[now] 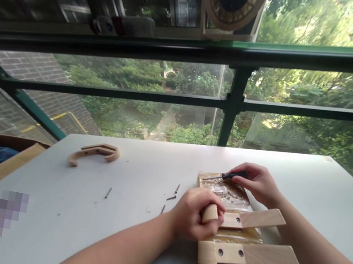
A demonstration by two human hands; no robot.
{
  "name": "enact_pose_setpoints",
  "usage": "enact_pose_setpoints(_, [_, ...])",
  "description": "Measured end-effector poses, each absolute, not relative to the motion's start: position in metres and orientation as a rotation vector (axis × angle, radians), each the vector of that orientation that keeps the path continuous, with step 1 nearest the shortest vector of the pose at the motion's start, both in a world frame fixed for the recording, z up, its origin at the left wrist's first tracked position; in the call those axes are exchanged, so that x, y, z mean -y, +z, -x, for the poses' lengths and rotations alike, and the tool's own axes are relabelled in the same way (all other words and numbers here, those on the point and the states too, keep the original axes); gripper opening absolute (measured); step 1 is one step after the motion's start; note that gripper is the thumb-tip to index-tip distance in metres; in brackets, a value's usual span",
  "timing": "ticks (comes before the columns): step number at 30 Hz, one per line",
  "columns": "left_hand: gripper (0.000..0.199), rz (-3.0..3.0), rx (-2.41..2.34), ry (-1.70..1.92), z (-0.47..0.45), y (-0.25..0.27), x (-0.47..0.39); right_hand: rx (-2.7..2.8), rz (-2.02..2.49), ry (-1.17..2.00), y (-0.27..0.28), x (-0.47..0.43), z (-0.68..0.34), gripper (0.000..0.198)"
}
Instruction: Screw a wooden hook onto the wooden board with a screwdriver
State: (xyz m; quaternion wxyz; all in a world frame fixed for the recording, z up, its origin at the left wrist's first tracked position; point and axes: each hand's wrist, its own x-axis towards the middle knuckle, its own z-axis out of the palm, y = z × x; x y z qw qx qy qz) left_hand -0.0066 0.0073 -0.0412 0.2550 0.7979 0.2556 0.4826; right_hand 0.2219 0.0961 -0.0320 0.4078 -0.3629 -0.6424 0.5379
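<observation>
My left hand [198,213] is wrapped round the rounded end of a pale wooden piece [251,219] that lies across a tape-wrapped block [220,194]. One dark screw shows in that piece. A second wooden piece [264,255], with two screws in it, lies across the block's near end. Over the far end, my right hand [254,181] is closed on the black handle of a screwdriver [232,176]. The screwdriver's shaft points left, close above the tape; whether it touches cannot be seen.
Loose screws [171,198] are scattered left of the block, one screw [108,193] farther off. A curved wooden part [95,154] lies at the white table's [144,158] far left. A cardboard box [20,163] holding blue cloth stands beyond the left edge. A dark railing [184,51] runs behind.
</observation>
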Motion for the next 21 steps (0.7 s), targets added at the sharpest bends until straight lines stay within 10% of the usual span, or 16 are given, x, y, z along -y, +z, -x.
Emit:
enact_pose_setpoints(13, [0.038, -2.182, -0.611, 1.300, 0.009, -0.035, -0.012, 1.732, 1.014, 0.904, -0.049, -0.070, -0.221, 0.027])
enact_pose_setpoints(21, [0.026, -2.205, -0.646, 1.362, 0.007, -0.029, -0.010, 1.641, 0.981, 1.209, -0.044, -0.080, -0.215, 0.038])
